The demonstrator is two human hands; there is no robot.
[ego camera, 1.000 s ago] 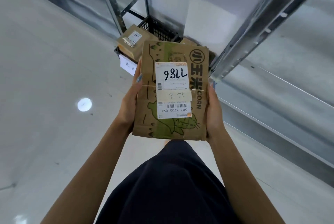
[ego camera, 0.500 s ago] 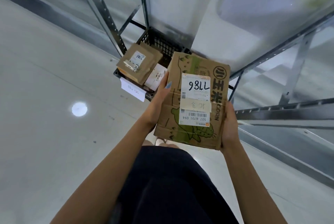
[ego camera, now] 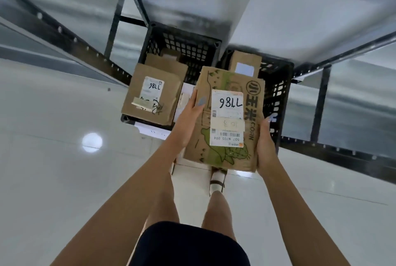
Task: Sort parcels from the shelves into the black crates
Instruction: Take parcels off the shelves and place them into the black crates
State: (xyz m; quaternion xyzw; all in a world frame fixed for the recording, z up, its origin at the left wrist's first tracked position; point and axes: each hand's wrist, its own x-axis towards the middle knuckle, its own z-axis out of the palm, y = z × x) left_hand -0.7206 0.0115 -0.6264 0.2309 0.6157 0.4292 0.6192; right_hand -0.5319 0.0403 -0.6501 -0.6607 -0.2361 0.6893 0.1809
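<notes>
Fingers [ego camera: 200,101] of my left hand [ego camera: 188,115] and right hand [ego camera: 265,145] are gripping the corn-printed parcel [ego camera: 227,120] by its sides
I am holding it above where the left black crate [ego camera: 182,44] and right black crate [ego camera: 276,90] meet

Both arms bare, stretched fwd and down, forearms angling in toward each other. L hand [ego camera: 188,115] grips the left edge of a corn carton [ego camera: 225,154] approx. mid-length: thumb flat on the top face, nail painted grey-blue, other fingers tucked under, hidden. R hand [ego camera: 265,147] holds the right edge nearer the bottom corner, palm vs. the side, thumb along the rim, fingers curled beneath. L hand sits further up the carton than R. Wrists approx. straight.
</notes>
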